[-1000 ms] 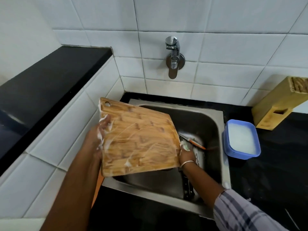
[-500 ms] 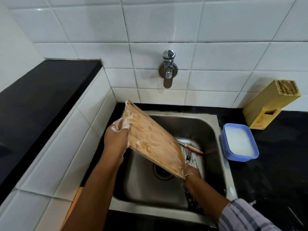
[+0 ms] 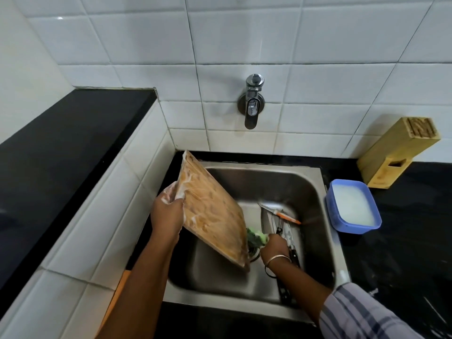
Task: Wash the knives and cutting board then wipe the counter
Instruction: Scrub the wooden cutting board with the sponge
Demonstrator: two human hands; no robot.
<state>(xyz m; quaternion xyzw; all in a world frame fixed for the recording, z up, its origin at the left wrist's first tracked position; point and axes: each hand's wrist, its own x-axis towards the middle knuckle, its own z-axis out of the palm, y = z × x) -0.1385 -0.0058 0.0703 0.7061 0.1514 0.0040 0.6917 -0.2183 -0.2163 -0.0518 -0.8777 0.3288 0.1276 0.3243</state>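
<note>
A soapy wooden cutting board [image 3: 212, 211] stands tilted on edge inside the steel sink [image 3: 315, 182], its low corner near the drain. My left hand [image 3: 167, 214] grips its left edge. My right hand [image 3: 272, 244] holds a green scrub sponge [image 3: 255, 236] at the board's lower right edge. Several knives [image 3: 281, 223] lie on the sink floor to the right, one with an orange handle. The black counter [image 3: 401, 253] surrounds the sink.
A wall tap [image 3: 252, 104] is mounted above the sink, with no water running. A blue tub of soapy water [image 3: 352, 209] sits on the counter right of the sink. A wooden knife block [image 3: 398, 152] leans at the back right. A raised black ledge [image 3: 61, 148] runs along the left.
The board swung from nearly flat and facing me to steeply tilted on edge, lowered into the sink. My right hand came out from behind the board, and the green sponge now shows.
</note>
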